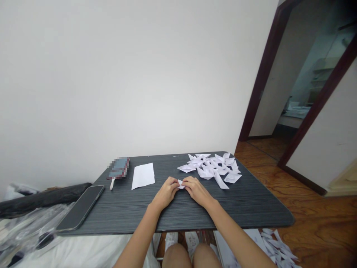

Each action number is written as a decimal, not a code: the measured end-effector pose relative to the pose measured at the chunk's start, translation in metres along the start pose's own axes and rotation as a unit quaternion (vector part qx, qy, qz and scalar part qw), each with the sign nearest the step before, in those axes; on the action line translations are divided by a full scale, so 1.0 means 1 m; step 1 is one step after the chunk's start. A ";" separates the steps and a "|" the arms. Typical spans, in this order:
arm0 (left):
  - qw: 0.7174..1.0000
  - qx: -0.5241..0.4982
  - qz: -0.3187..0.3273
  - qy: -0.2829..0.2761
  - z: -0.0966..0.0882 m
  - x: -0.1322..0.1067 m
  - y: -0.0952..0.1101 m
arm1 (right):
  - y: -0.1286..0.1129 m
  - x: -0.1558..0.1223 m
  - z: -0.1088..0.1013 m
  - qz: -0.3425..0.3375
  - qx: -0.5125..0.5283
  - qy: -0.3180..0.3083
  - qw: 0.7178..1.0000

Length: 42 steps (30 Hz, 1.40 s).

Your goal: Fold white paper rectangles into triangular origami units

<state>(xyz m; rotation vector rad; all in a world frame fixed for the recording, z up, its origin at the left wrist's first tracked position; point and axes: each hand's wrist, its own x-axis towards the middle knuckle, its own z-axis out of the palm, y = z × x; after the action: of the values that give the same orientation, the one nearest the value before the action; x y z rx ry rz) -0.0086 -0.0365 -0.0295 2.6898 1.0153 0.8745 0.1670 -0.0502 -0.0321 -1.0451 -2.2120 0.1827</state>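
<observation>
Between my two hands is a small folded piece of white paper, near the middle of the dark table. My left hand pinches its left end, and my right hand grips its right end. The fingers partly cover the paper, so its full shape is hidden. A pile of folded white paper boats lies beyond my right hand. Left of my left hand, a flat sheet of white paper rests on the tabletop.
A smartphone lies at the table's left edge. Behind it is a blurred-out item with a white stick-like object. A white wall backs the table. More folded papers lie below at right; plastic-wrapped things sit at left.
</observation>
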 end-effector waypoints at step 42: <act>0.945 0.243 -0.203 -0.077 0.001 0.019 0.007 | 0.010 0.031 0.003 0.226 0.009 -0.118 0.967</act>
<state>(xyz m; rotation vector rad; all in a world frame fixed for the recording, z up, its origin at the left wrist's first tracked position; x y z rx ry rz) 0.0078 -0.0293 -0.0194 2.6751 1.8569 0.3624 0.1572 -0.0203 -0.0224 -1.5770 -2.1332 0.5523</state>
